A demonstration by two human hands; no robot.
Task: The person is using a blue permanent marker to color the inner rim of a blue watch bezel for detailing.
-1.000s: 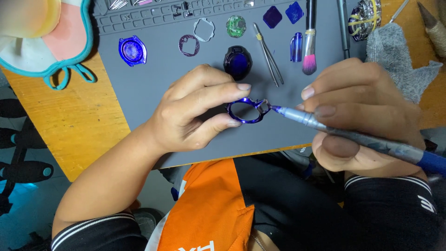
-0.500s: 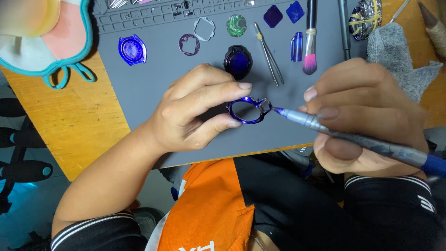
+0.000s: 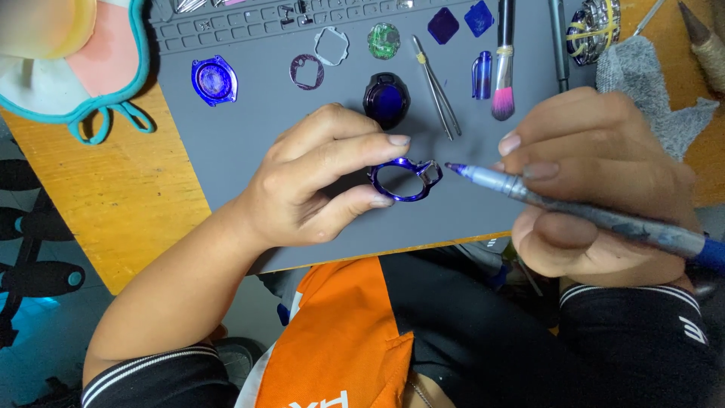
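My left hand (image 3: pixel 317 177) pinches a shiny purple ring-shaped watch case frame (image 3: pixel 404 180) between thumb and forefinger, just above the grey work mat (image 3: pixel 249 151). My right hand (image 3: pixel 596 181) grips a blue marker pen (image 3: pixel 574 208), its purple tip pointing left and sitting a short gap from the frame's right lug. Both forearms reach in from the bottom, over an orange and black garment.
On the mat lie a dark blue round dial piece (image 3: pixel 386 100), tweezers (image 3: pixel 436 87), a pink-tipped brush (image 3: pixel 502 60), a purple watch case (image 3: pixel 214 80), thin rings (image 3: pixel 307 72), a green disc (image 3: pixel 384 40) and blue chips (image 3: pixel 459 21). A grey cloth (image 3: pixel 649 91) lies right, a teal-edged mask (image 3: pixel 68 68) left.
The pen tip has pulled slightly away to the right from the purple frame, which it touched before. My left hand keeps the frame in the same place.
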